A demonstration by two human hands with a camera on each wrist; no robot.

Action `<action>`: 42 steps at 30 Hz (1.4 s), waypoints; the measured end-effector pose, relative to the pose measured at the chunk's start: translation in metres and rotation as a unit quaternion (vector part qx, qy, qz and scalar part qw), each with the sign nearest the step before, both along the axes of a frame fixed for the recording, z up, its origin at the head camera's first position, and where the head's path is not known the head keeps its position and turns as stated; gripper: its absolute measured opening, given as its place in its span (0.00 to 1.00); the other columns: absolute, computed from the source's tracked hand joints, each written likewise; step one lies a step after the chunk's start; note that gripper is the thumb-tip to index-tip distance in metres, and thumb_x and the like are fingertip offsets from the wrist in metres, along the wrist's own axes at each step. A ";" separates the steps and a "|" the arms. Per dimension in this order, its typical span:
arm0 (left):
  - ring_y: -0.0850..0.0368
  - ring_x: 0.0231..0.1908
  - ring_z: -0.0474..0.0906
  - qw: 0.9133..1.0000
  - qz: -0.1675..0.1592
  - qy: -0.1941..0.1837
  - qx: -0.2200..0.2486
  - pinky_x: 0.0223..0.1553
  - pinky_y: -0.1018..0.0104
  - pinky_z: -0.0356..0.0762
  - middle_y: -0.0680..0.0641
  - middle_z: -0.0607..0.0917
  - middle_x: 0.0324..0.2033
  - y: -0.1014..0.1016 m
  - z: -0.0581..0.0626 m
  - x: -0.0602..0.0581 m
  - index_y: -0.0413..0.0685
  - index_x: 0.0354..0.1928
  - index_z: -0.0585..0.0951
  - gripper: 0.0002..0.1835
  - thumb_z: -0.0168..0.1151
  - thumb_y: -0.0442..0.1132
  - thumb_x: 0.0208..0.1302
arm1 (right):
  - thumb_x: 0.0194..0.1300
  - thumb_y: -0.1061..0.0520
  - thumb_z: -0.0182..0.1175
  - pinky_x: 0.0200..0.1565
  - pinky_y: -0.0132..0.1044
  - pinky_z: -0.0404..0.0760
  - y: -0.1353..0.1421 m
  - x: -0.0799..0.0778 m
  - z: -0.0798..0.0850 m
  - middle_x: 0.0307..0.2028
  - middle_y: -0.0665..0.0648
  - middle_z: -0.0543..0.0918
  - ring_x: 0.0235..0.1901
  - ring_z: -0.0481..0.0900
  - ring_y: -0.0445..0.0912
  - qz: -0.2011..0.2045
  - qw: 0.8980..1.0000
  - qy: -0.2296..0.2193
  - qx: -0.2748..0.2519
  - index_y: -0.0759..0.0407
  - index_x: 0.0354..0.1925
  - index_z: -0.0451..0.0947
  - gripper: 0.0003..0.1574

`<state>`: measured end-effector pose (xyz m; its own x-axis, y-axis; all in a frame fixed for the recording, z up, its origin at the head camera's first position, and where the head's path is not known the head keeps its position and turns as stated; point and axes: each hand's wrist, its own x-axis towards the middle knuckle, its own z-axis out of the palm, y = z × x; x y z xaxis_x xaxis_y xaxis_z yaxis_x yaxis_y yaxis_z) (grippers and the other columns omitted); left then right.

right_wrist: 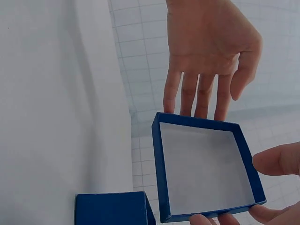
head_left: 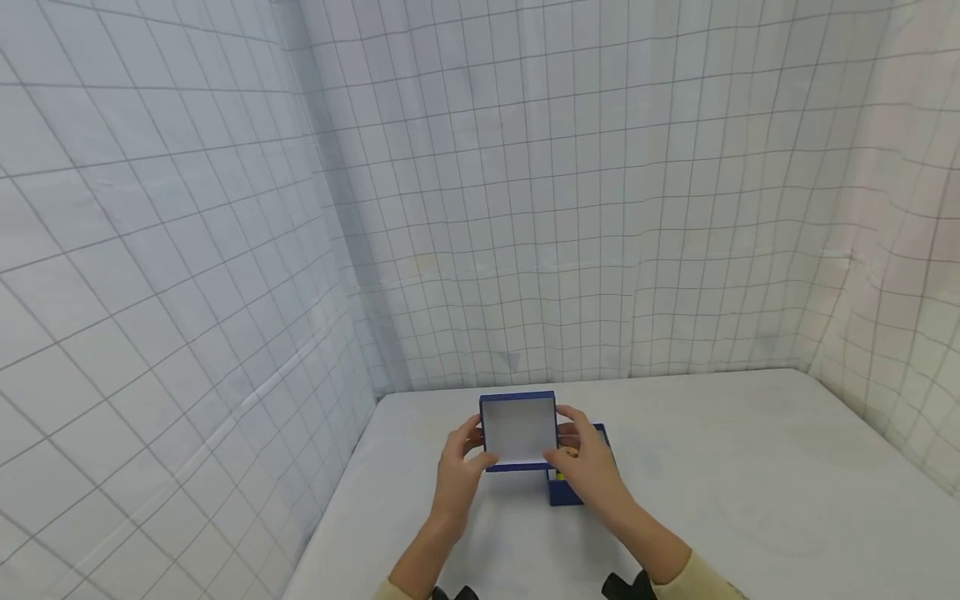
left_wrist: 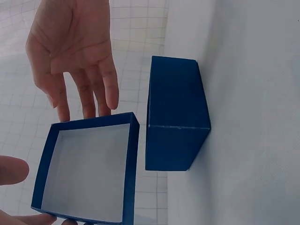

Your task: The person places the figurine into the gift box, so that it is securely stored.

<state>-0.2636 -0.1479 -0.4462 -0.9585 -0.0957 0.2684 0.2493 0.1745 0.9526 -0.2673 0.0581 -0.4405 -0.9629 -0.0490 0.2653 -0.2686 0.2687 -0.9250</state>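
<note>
A blue box lid (head_left: 519, 429) is held up on edge over the table, its white inside facing me in the head view. My left hand (head_left: 455, 482) grips its left side, thumb at the lower corner and fingers along the edge. Opposite, my right hand (head_left: 597, 477) holds the right side, fingers reaching against the edge in the left wrist view. Just behind and right of the lid stands the blue box base (head_left: 566, 493), partly covered by my right hand. Inside it show a brownish item (head_left: 572, 452) and a bit of yellow (head_left: 559, 476), both mostly hidden.
Under everything lies a white tabletop (head_left: 712, 467). White grid-patterned curtains (head_left: 525, 208) hang behind the table and along both sides. Dark objects (head_left: 628, 587) show near the wrists at the bottom edge of the head view.
</note>
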 end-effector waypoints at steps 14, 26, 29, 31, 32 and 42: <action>0.43 0.58 0.73 0.999 -0.026 0.029 -0.023 0.53 0.51 0.78 0.43 0.79 0.58 0.022 0.004 -0.005 0.49 0.68 0.74 0.31 0.66 0.31 0.62 | 0.66 0.59 0.65 0.59 0.54 0.77 0.032 -0.003 0.005 0.61 0.62 0.75 0.61 0.75 0.56 0.000 1.000 0.001 -0.015 0.49 0.71 0.64 0.39; 0.43 0.62 0.72 0.997 -0.073 0.040 -0.002 0.64 0.46 0.70 0.42 0.77 0.61 0.041 0.001 -0.008 0.48 0.70 0.70 0.33 0.64 0.30 0.61 | 0.68 0.62 0.61 0.58 0.51 0.79 0.053 -0.005 0.002 0.59 0.62 0.75 0.62 0.77 0.56 -0.020 1.000 0.007 -0.009 0.48 0.70 0.62 0.37; 0.43 0.62 0.73 0.996 -0.073 0.041 -0.008 0.66 0.45 0.69 0.42 0.77 0.61 0.046 -0.002 -0.008 0.54 0.73 0.68 0.36 0.64 0.31 0.62 | 0.68 0.62 0.61 0.60 0.54 0.77 0.057 -0.005 0.001 0.59 0.62 0.75 0.63 0.75 0.57 -0.029 0.999 0.019 0.004 0.41 0.73 0.59 0.42; 0.44 0.61 0.73 0.997 -0.072 0.041 -0.007 0.66 0.45 0.69 0.42 0.77 0.60 0.049 -0.004 -0.008 0.58 0.75 0.65 0.39 0.64 0.31 0.62 | 0.68 0.63 0.61 0.60 0.55 0.77 0.060 -0.005 -0.002 0.59 0.61 0.75 0.64 0.74 0.58 -0.030 0.999 0.027 0.012 0.35 0.74 0.58 0.45; 0.44 0.61 0.73 0.997 -0.073 0.040 -0.008 0.66 0.45 0.69 0.43 0.77 0.60 0.051 -0.006 -0.008 0.60 0.75 0.65 0.40 0.64 0.31 0.62 | 0.67 0.63 0.61 0.60 0.55 0.77 0.062 -0.005 -0.003 0.59 0.61 0.76 0.65 0.74 0.58 -0.031 0.999 0.033 0.015 0.33 0.75 0.58 0.46; 0.42 0.67 0.68 0.993 -0.108 0.052 0.019 0.71 0.45 0.60 0.39 0.73 0.64 0.062 -0.017 -0.008 0.64 0.74 0.64 0.40 0.64 0.29 0.63 | 0.67 0.62 0.60 0.57 0.61 0.77 0.078 -0.003 -0.012 0.62 0.63 0.76 0.64 0.74 0.58 -0.043 0.997 0.060 0.034 0.33 0.73 0.60 0.44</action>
<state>-0.2717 -0.0858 -0.4637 -0.9253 0.0977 0.3664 0.3737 0.0700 0.9249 -0.2704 0.1361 -0.4522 -0.9260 0.0100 0.3774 -0.3494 0.3557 -0.8668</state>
